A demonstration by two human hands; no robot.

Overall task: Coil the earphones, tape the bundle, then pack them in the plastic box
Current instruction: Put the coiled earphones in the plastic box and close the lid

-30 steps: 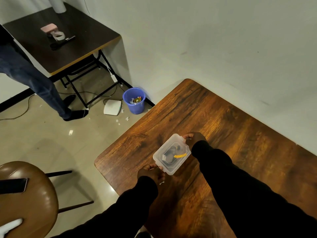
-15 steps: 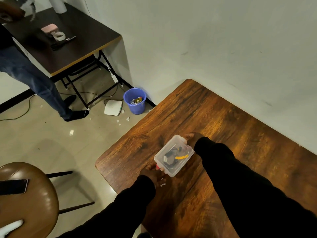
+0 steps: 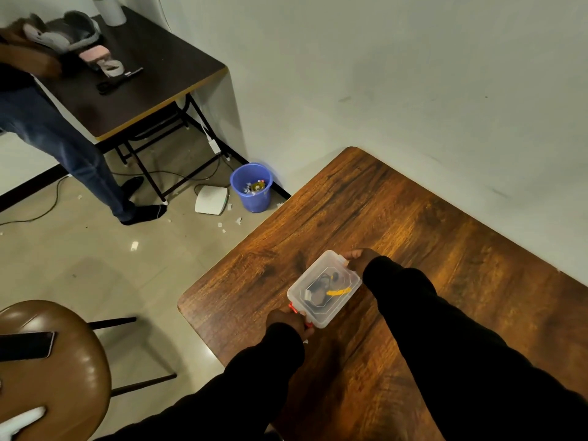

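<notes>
A clear plastic box [image 3: 331, 310] with its lid on lies on the wooden table [image 3: 413, 237]. Through the lid I see the coiled dark earphones [image 3: 318, 286] with a strip of yellow tape [image 3: 339, 292]. My left hand [image 3: 286, 321] grips the box's near end at a red latch [image 3: 294, 309]. My right hand [image 3: 361, 259] holds the far end by its clear tab.
A brown stool [image 3: 63, 370] with a phone [image 3: 25, 345] on it stands at the lower left. On the floor are a blue bin [image 3: 252, 186] and a white device [image 3: 211, 199]. Another person [image 3: 57, 135] stands at a dark table [image 3: 127, 90] at the back left.
The box has come down a little onto the table. My left hand has closed in on the red latch end. The other person has bent over the far table.
</notes>
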